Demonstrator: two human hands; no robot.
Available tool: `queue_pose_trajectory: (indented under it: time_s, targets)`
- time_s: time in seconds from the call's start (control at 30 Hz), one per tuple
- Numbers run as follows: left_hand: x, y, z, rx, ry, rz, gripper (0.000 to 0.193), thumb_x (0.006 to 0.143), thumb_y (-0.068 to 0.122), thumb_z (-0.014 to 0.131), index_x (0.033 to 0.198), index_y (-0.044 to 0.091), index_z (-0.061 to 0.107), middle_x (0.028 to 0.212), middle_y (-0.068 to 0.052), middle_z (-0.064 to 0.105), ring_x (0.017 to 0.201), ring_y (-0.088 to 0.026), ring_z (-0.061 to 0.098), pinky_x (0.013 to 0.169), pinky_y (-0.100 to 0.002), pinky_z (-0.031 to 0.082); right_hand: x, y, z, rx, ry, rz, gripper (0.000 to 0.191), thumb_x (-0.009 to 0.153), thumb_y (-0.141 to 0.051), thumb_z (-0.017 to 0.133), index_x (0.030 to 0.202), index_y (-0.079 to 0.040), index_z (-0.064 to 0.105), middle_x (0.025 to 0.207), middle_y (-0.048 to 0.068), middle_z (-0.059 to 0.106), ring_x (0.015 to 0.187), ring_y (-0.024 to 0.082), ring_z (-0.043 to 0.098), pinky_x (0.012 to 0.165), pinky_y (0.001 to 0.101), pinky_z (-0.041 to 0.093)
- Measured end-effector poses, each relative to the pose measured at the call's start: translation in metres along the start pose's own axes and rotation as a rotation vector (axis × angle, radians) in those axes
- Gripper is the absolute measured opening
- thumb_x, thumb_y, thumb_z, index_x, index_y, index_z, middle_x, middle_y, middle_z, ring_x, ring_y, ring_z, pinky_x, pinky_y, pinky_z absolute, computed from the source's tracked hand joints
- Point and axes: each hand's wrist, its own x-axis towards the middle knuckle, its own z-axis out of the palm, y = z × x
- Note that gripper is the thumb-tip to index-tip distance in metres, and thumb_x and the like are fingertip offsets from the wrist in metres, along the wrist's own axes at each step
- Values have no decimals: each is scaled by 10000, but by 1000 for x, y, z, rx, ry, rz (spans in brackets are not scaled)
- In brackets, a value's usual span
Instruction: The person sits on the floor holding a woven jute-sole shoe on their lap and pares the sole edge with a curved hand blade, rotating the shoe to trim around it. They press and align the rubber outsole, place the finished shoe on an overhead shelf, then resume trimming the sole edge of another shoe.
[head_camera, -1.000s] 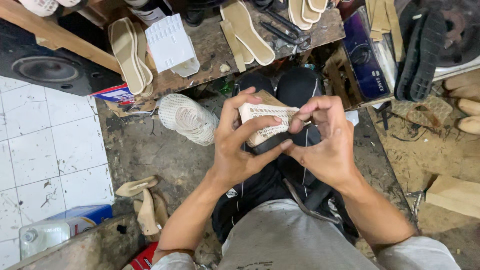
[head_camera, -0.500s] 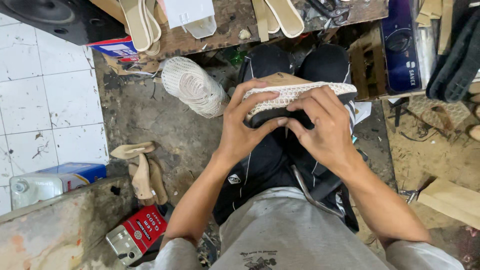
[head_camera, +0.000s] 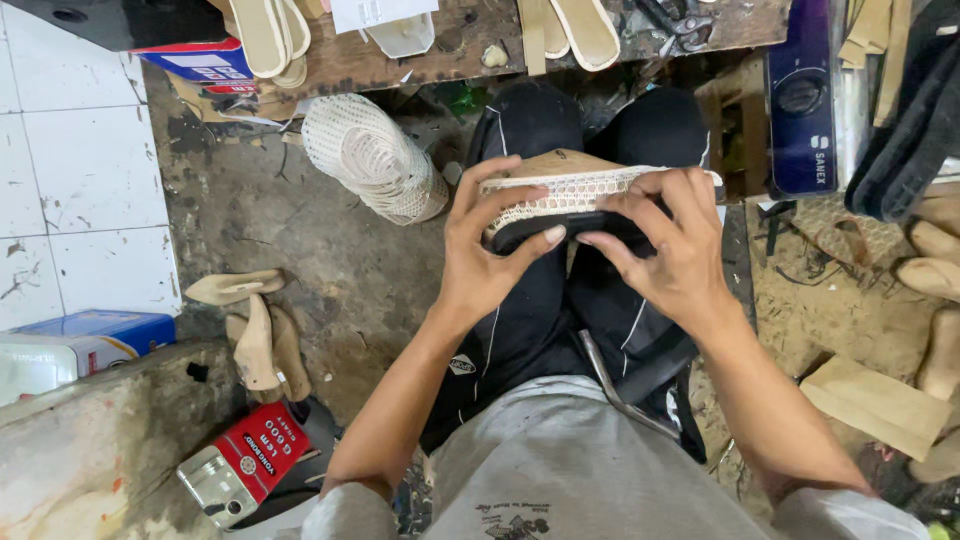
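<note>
Woven white mesh band (head_camera: 585, 187) lies along the shoe (head_camera: 570, 200), held over the knees; left hand (head_camera: 490, 255) and right hand (head_camera: 665, 250) each keep a closed grip. Pull evenly, thumbs pressing.

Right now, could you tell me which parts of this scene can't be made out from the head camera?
- Head view: the underside of the shoe is hidden by the left hand and right hand gripping it.
- Head view: the insoles on the bench are cut off by the top edge.
- Head view: the red tin is partly tucked under the concrete ledge.
</note>
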Motion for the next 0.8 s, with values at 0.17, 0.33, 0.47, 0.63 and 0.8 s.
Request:
queue_pose_trajectory:
  time_s: [0.17, 0.33, 0.47, 0.63, 0.8]
  targets:
    - [3, 5, 0, 240, -73, 133, 479, 758, 114, 909, 1191, 54, 712, 1377, -123, 619, 1369, -387, 523, 1176, -461, 427, -15, 18, 15, 195, 60, 70, 333, 701, -90, 946, 975, -51, 762, 959, 79, 638, 951, 256, 601, 843, 377, 492]
    - [6, -4, 9, 207, -31, 127, 440, 751, 138, 919, 1135, 67, 716, 1253, -73, 697, 1311, -311, 596, 1179, -444, 470, -20, 21, 21, 236, 69, 103, 295, 696, -52, 939, 941, -32, 774, 923, 73, 653, 910, 241, 607, 817, 357, 493]
    - [2, -12, 12, 216, 14, 118, 394, 746, 114, 910, 1090, 71, 723, 1207, -70, 709, 1291, -305, 599, 1152, -438, 483, -16, 15, 23, 236, 84, 132, 298, 695, -54, 947, 940, -32, 779, 911, 65, 656, 894, 240, 607, 809, 351, 500]
    - [7, -16, 15, 204, 56, 102, 380, 757, 114, 908, 1080, 68, 712, 1213, -68, 710, 1288, -292, 611, 1149, -436, 492, -8, 9, 26, 196, 87, 229, 302, 760, -72, 964, 973, -31, 754, 990, 71, 665, 929, 232, 631, 838, 346, 497]
    - [6, -9, 12, 433, 8, 129, 345, 764, 216, 897, 1041, 106, 722, 1197, -57, 730, 1296, -279, 613, 1135, -489, 396, -13, 20, 9, -24, 80, 77, 436, 635, -144, 969, 963, -11, 715, 980, 148, 602, 952, 337, 565, 841, 434, 453]
